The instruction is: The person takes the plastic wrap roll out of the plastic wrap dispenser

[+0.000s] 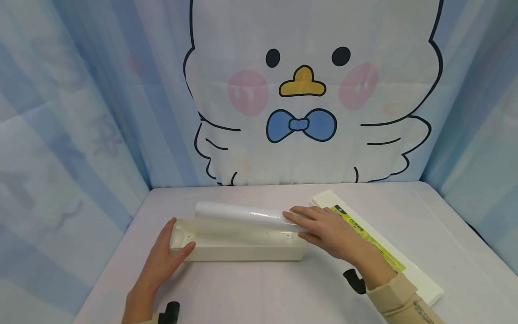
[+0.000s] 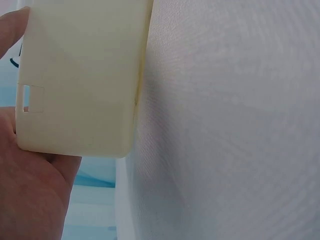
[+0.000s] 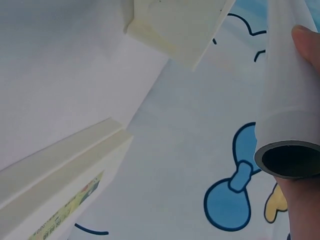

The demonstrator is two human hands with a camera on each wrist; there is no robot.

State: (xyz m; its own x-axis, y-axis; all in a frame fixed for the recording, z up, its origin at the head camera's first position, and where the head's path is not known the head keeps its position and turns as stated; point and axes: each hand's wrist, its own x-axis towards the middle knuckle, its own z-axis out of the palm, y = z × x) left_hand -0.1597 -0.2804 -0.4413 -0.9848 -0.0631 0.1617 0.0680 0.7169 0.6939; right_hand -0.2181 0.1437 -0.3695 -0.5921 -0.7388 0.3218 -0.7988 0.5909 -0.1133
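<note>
A roll of clear plastic wrap (image 1: 243, 215) lies slanted above a long cream box (image 1: 247, 253) whose top is uncovered. My right hand (image 1: 329, 227) grips the roll near its right end, thumb and fingers around it. In the right wrist view the hollow dark core of the roll (image 3: 290, 127) faces the camera. At the box's left end, my left hand (image 1: 163, 256) holds the box between thumb and fingers. The left wrist view shows that end of the box (image 2: 80, 75) with a small rectangular slot, and part of the left hand (image 2: 35, 185).
Right of the box lies a long white lid (image 1: 421, 279) with a yellow-green label (image 1: 372, 240), partly behind the right forearm. All stands on a white-covered table (image 1: 243, 292). A curtain (image 1: 299, 162) with a cartoon bird closes off the back, and blue-white curtains (image 1: 73, 157) hang at the sides.
</note>
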